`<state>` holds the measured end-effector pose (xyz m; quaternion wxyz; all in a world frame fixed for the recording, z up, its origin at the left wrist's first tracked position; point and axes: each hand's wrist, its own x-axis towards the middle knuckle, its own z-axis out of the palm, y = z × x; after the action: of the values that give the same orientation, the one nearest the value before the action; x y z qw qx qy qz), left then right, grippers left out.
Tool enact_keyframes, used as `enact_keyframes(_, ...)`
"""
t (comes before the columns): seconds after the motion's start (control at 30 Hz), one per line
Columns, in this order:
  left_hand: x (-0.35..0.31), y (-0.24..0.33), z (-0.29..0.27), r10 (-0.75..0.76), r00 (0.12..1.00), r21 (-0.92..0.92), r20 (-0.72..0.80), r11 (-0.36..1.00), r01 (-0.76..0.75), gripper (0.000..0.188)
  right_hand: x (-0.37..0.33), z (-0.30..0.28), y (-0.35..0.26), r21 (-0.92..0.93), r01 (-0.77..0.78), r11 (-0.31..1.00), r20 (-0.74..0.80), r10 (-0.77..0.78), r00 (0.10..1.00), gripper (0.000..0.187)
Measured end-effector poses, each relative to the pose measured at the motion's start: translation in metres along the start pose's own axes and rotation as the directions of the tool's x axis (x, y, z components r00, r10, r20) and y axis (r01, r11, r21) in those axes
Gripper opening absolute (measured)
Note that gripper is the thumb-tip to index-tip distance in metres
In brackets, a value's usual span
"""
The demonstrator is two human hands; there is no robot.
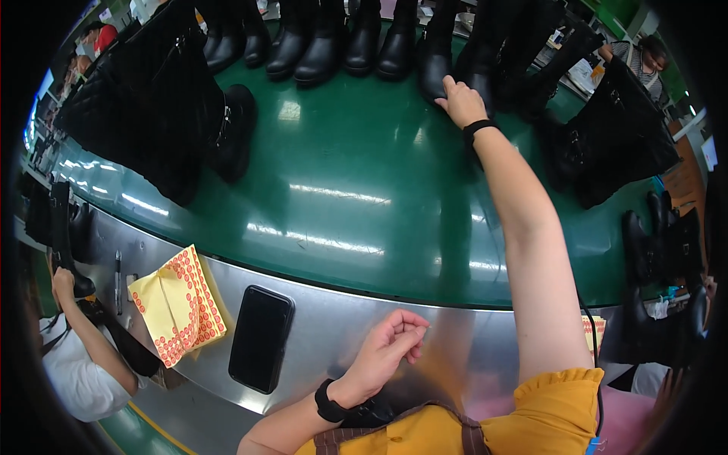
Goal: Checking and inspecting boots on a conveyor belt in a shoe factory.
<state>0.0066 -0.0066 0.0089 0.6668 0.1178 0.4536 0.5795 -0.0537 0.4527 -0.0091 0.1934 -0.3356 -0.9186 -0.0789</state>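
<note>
"Where is our right hand [463, 105]?"

"Stretched across the glossy green tabletop [334, 152], partly open, its fingertips at the toe of a shiny black boot [434, 70] in the far row; we see no grip around it."

"And our left hand [387, 349]?"

"Curled above the silver metal ledge [322, 322], thumb and index fingertip close together; we cannot tell whether they pinch anything. A flat black phone [262, 339] lies nearby."

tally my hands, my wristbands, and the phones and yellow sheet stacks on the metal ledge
Hands: 2 (left hand, right hand)
Wristbands: 2 (left wristband, right wristband)
Phone: 1
Sheet stacks: 2 (left stack; right stack, partly hidden)
Total: 7
</note>
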Motion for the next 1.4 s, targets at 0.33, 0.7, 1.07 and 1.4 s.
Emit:
enact_keyframes(0.33, 0.003, 0.0, 0.004, 0.023, 1.0, 0.035, 0.004, 0.999, -0.023, 0.015, -0.042, -0.041, 0.035, 0.098, -0.135, 0.986, -0.164, 0.15, 0.975, 0.037)
enact_keyframes(0.7, 0.003, -0.003, 0.004, 0.021, 1.0, 0.02, 0.01, 1.0, -0.021, 0.015, 0.002, 0.008, -0.006, -0.078, 0.027, 0.997, -0.071, -0.033, 0.997, 0.037)
enact_keyframes(1.07, 0.004, -0.003, 0.006, 0.028, 0.999, 0.158, 0.022, 0.987, -0.031, 0.017, 0.006, 0.003, 0.014, -0.041, 0.289, 0.957, 0.057, -0.286, 0.956, 0.04)
enact_keyframes(1.4, 0.007, -0.003, 0.005, 0.002, 1.0, 0.145, 0.029, 0.989, -0.006, 0.016, 0.014, 0.018, -0.019, 0.014, 0.079, 0.997, -0.052, -0.078, 0.996, 0.033)
